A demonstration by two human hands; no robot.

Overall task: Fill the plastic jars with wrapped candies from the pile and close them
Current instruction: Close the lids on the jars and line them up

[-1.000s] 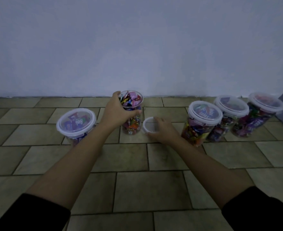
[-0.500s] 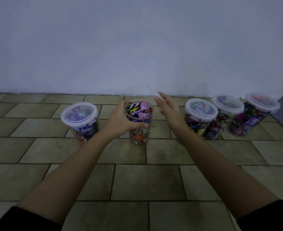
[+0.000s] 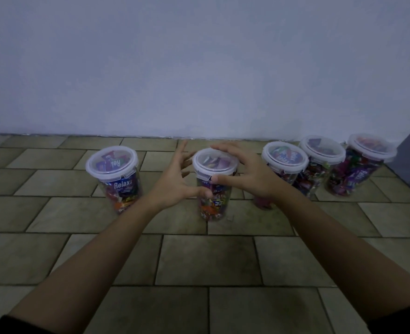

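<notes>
So on the tiled floor, right in front of the wall, there's a row: the left jar off on its own, the middle jar, then three jars packed close on the right. A lid sits on the middle jar, with the left hand just left of it and the right hand curled over the lid's right side.

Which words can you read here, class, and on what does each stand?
"Relax": side of the leftmost jar.
"Rel", upside down: under its lid.
"Relax", upside down: under the third jar's lid.
"Rela", sideways: side of the rightmost jar.
Second jar: print too blurred to read.
</notes>
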